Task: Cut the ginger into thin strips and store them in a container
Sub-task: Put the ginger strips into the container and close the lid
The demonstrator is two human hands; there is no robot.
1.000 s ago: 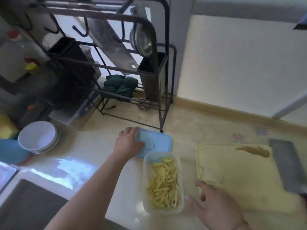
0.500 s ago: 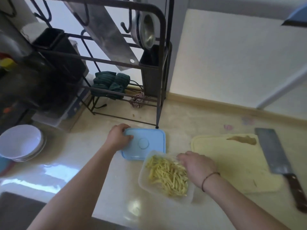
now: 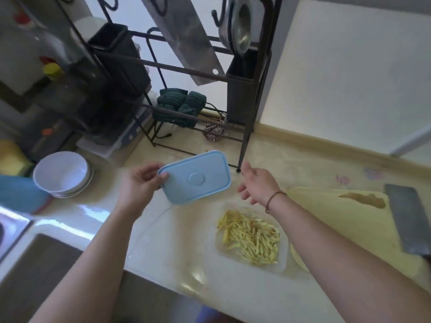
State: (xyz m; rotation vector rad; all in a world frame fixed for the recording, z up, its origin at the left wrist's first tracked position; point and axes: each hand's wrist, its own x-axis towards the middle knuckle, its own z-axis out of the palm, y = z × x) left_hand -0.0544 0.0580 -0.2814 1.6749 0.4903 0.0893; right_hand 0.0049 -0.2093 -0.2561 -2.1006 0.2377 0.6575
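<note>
The left hand [image 3: 140,183] is gripping one blue lid [image 3: 194,177] by its left edge, holding it tilted above the counter [image 3: 163,241]. The right hand [image 3: 255,185] is hanging open just beside the lid, fingers relaxed, holding nothing. Below them, one clear container [image 3: 250,238] is sitting on the counter, holding the ginger strips [image 3: 250,236], touching one cutting board [image 3: 349,224]. One cleaver [image 3: 408,220] is lying on the board. Two white bowls [image 3: 61,174] are sitting stacked at left, before one black rack [image 3: 251,117].

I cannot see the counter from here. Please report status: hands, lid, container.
Left hand grips blue lid, lifted. Right hand open, beside lid. Container of ginger strips uncovered. Nothing in the way.
</note>
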